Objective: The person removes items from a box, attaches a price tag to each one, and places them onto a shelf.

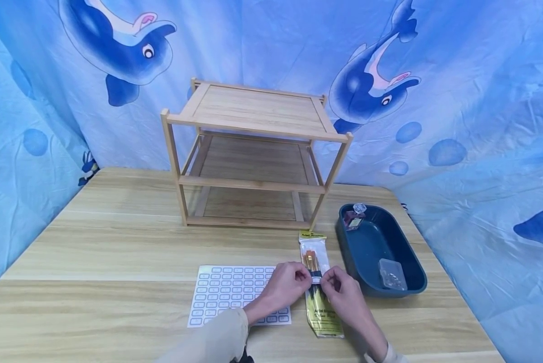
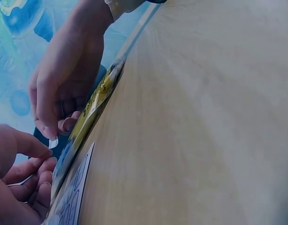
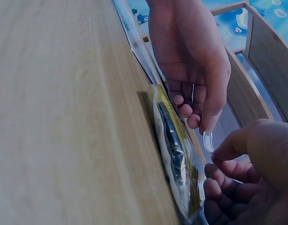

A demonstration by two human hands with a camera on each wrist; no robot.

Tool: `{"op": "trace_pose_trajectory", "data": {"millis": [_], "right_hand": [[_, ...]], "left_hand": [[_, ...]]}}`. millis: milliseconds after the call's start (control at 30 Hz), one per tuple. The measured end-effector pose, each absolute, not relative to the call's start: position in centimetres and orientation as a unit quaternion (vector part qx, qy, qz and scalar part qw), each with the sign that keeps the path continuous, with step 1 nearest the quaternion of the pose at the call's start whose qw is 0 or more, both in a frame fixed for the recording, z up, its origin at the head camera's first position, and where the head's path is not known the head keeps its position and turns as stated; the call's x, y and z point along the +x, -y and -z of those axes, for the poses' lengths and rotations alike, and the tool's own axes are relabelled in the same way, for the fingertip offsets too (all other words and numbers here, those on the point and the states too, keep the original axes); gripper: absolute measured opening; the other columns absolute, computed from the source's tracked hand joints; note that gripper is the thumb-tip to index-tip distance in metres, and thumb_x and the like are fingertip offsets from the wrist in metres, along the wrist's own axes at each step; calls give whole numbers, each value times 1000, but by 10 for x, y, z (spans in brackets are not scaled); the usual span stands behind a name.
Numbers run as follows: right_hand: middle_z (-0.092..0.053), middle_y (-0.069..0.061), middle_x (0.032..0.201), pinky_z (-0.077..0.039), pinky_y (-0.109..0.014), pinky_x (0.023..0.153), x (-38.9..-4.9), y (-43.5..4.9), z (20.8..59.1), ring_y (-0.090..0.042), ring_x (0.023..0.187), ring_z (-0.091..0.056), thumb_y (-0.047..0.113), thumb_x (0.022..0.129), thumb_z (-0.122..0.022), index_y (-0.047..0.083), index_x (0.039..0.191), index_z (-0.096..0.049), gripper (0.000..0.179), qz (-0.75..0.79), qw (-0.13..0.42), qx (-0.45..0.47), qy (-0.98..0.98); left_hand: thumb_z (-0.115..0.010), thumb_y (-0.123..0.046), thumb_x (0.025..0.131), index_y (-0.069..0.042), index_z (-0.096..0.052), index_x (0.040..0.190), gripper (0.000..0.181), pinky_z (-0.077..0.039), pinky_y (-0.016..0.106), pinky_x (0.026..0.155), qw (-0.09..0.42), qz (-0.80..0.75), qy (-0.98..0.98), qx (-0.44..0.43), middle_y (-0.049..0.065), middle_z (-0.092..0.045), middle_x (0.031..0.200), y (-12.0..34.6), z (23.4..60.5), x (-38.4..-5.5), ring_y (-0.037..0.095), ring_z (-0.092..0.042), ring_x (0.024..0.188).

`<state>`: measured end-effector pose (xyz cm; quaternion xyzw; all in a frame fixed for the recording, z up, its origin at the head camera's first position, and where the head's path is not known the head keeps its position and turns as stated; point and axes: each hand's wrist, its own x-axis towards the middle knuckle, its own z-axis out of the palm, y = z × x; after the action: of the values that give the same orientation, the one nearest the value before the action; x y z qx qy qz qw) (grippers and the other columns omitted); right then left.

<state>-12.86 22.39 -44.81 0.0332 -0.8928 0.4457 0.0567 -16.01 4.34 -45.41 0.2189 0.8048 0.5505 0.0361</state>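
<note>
On table front of shelf rack [image 1: 253, 151], both hands, left hand [image 1: 286, 287] & right hand [image 1: 341, 292], pinch small label [image 3: 208, 141] over brush pack [image 1: 318, 287]; sticker sheet [image 1: 228, 292] at left. Blue tub [image 1: 405, 295] holds perfume bottle [image 1: 354, 218], clear bag [image 1: 391, 274].

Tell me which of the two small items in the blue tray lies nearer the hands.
The clear plastic packet at the tray's near end; the faceted-stopper bottle sits in the far corner, by the wooden shelf.

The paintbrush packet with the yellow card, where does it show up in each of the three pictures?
Head: the paintbrush packet lies flat at lower centre-right, between sticker sheet and blue tub.
Left wrist: seen edge-on at centre-left, a yellow strip along the table.
Right wrist: edge-on at lower centre.
Shared landmark: a small white sticker between both hands' fingertips.
</note>
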Motion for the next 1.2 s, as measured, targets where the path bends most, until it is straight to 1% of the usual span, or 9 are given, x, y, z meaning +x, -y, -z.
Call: {"op": "trace_pose_trajectory", "data": {"millis": [267,400,633,867,1200], "right_hand": [[-57,2,74,-43,-21,57,-127,-225,448,-11,66,-52,-4,89,-67,5,88,-62,10,-429,56,29,901],[-57,2,74,-43,-21,57,-126,-225,448,-11,67,-52,-4,89,-67,5,88,-63,10,-425,56,25,903],[-57,1,76,-43,-22,57,-126,-226,448,-12,68,-52,1,91,-67,0,91,-63,4,-418,45,19,907],[-57,2,74,-44,-22,58,-127,-225,450,-11,68,-52,-1,90,-67,4,89,-63,7,-411,51,20,910],[-57,3,73,-44,-22,57,-128,-225,452,-10,66,-52,-3,90,-68,7,88,-64,11,-405,65,24,912]], "left_hand": [[-69,5,87,-6,-72,83,12,-53,19,58,36,-534,-816,220,-8,-62,72,-47,454,-159,2,-55,61],[-69,5,87,-7,-72,82,13,-52,18,58,34,-527,-820,219,-8,-61,71,-48,454,-159,2,-54,61],[-69,6,86,-6,-72,81,13,-51,17,56,21,-512,-829,224,-8,-61,69,-51,456,-160,1,-53,60],[-69,5,85,-8,-71,77,16,-47,18,54,5,-495,-839,226,-11,-57,65,-52,457,-161,1,-50,57],[-70,6,83,-9,-71,76,16,-48,17,56,3,-492,-841,223,-11,-56,64,-51,458,-162,1,-51,58]]}}
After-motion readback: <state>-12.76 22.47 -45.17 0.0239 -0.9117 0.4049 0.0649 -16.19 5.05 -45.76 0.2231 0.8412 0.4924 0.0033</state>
